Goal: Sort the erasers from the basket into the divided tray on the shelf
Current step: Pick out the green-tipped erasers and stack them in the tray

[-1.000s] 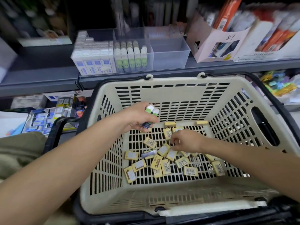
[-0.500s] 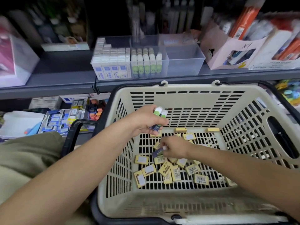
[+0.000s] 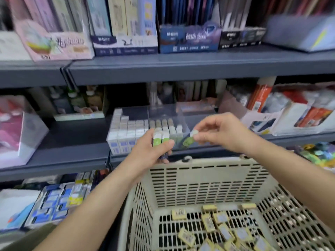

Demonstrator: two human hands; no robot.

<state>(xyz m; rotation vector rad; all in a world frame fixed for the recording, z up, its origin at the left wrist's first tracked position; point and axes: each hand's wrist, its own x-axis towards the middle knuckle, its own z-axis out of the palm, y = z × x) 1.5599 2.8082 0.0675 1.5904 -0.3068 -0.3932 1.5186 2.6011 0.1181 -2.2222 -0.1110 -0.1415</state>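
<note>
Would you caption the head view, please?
Left hand and right hand hold green-sleeved erasers at the clear divided tray, above the beige plastic basket.

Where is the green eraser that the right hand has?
Head view, right of centre: the right hand pinches the green eraser at the divided tray, beside the erasers in the left hand.

Your left hand [image 3: 150, 151]: held up in front of you, fingers curled round two green-sleeved erasers [image 3: 161, 140] standing upright, thumb laid across their front.
Your left forearm [image 3: 94, 201]: bare, running from the lower left up to the wrist.
Your right hand [image 3: 223, 132]: at about the same height, near the left hand but apart from it. Thumb and forefinger pinch one green-sleeved eraser [image 3: 188, 141] by its white end, which hangs tilted. The other fingers are loosely curled.
Your right forearm [image 3: 282, 171]: bare, entering from the lower right.
</note>
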